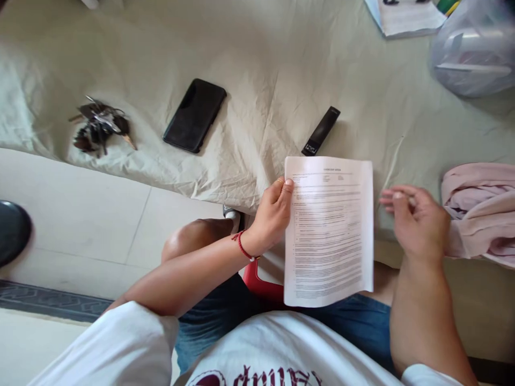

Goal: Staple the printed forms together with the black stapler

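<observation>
My left hand (273,214) grips the left edge of a printed sheaf of paper (330,241), with the thumb on top of the page. The sheaf is held up over my lap, its rows of small print facing me. To the right of the page, and apart from it, my right hand (420,220) hovers with its fingers loosely apart and nothing seen in them. Just beyond the top edge of the paper lies a slim black stapler-like object (322,131) on the cloth.
On the cloth-covered surface (249,43) lie a black phone (195,115) and a bunch of keys (100,126). A folded pink cloth (483,209) is beside my right hand. At the back right are a clear plastic container (477,53) and papers (410,19).
</observation>
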`<action>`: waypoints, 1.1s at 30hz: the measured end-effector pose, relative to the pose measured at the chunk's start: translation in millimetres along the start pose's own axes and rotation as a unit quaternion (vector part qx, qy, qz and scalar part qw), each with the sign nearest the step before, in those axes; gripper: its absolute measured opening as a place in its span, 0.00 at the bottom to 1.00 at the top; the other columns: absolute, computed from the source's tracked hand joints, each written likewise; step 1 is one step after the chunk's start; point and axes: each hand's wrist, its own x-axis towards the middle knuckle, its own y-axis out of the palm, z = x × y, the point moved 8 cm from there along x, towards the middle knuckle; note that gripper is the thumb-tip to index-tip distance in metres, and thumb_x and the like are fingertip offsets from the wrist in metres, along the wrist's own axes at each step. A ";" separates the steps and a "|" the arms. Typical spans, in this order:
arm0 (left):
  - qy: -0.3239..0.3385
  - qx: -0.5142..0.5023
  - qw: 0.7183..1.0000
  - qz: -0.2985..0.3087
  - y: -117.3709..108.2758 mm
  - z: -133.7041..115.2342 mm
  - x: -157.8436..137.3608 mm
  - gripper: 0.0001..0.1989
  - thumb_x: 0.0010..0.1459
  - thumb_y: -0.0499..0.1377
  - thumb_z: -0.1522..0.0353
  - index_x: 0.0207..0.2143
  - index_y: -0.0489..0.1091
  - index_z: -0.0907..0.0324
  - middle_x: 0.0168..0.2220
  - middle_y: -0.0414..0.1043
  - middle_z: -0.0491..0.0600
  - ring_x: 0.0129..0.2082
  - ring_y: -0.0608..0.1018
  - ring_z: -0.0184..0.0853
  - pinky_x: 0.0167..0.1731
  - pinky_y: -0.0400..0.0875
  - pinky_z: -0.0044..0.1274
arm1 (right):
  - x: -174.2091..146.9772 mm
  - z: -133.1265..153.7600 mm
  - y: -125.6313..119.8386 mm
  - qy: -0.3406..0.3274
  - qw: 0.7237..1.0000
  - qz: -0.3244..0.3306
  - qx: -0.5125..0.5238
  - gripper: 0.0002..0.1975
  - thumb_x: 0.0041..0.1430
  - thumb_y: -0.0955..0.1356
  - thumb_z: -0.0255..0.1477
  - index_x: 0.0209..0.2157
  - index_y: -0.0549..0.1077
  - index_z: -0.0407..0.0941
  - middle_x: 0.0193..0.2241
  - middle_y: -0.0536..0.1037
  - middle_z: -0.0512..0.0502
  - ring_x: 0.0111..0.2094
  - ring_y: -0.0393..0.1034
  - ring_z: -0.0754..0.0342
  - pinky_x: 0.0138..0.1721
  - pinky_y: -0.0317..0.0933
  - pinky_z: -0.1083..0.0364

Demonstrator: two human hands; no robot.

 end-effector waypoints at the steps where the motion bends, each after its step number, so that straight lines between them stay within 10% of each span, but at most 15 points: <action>1: -0.005 0.016 1.000 0.008 1.1 2.2 -2.1 0.24 0.72 0.59 0.45 0.34 0.67 0.55 0.33 0.70 0.48 0.33 0.72 0.35 0.34 0.70 0.28 | 1.7 14.2 -4.7 -0.036 0.998 -0.044 -0.025 0.14 0.71 0.73 0.41 0.47 0.84 0.47 0.40 0.88 0.43 0.40 0.86 0.45 0.42 0.79 0.46; 4: -0.028 0.067 0.996 0.048 9.1 12.2 -9.0 0.27 0.73 0.58 0.45 0.31 0.65 0.55 0.30 0.65 0.47 0.30 0.68 0.34 0.31 0.65 0.28 | -2.8 62.6 5.0 -0.145 0.985 -0.079 -0.055 0.13 0.75 0.69 0.37 0.51 0.84 0.50 0.47 0.88 0.43 0.46 0.85 0.43 0.49 0.79 0.42; 9: -0.044 0.109 0.989 0.092 18.8 25.6 -16.2 0.28 0.73 0.57 0.43 0.30 0.63 0.55 0.28 0.61 0.45 0.29 0.63 0.33 0.30 0.61 0.28 | -25.9 114.6 69.4 -0.280 0.954 0.074 -0.071 0.15 0.77 0.66 0.30 0.57 0.82 0.51 0.56 0.86 0.42 0.57 0.80 0.41 0.63 0.73 0.37; 16: -0.007 0.114 0.988 0.105 21.0 24.3 -13.9 0.30 0.72 0.55 0.40 0.31 0.62 0.54 0.27 0.62 0.44 0.28 0.63 0.33 0.29 0.61 0.29 | -39.4 104.6 109.6 -0.316 0.926 0.157 -0.136 0.17 0.78 0.64 0.28 0.60 0.81 0.44 0.56 0.86 0.38 0.61 0.77 0.38 0.65 0.72 0.36; 33: 0.025 0.162 0.977 0.134 33.7 26.9 -15.6 0.28 0.74 0.50 0.40 0.33 0.61 0.53 0.27 0.64 0.45 0.27 0.66 0.36 0.31 0.64 0.31 | -34.9 91.5 104.6 -0.271 0.936 0.188 -0.127 0.15 0.79 0.64 0.33 0.49 0.83 0.46 0.43 0.88 0.41 0.45 0.80 0.44 0.47 0.73 0.45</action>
